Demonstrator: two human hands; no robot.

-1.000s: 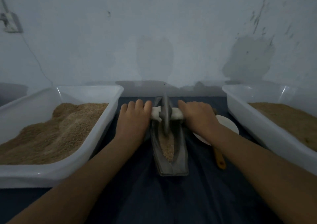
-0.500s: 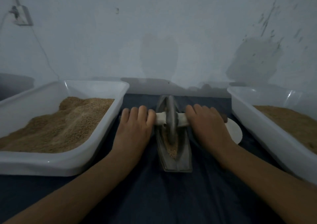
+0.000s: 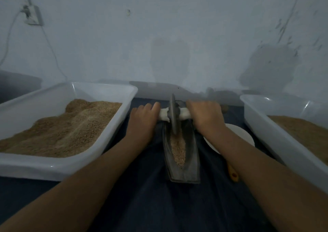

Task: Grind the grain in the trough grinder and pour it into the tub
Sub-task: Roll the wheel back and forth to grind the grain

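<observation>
- The trough grinder (image 3: 181,153) lies between your forearms on the dark cloth (image 3: 150,205), its long axis running straight away from you toward the wall; the grain (image 3: 178,147) fills its near half.
- The grinding wheel (image 3: 173,115) stands upright at the trough's far end, and its white axle handle (image 3: 174,115) crosses the trough at right angles.
- Your left hand (image 3: 142,123) rests over the left end of the handle with its fingers laid forward and fairly straight; whether the thumb wraps under it I cannot tell.
- Your right hand (image 3: 205,118) grips the right end, its fingers curled over it. Both hands sit equally near the wheel.
- The grain lies toward you from your fingers, so the next stroke is probably a pull back along the trough.
- The left tub (image 3: 113,134) and right tub (image 3: 257,118) flank the trough, both holding brown grain; a white plate (image 3: 237,134) and an orange-handled tool (image 3: 232,173) lie by your right forearm.
- Since half a second ago, the wheel has rolled farther from you, uncovering more grain.
</observation>
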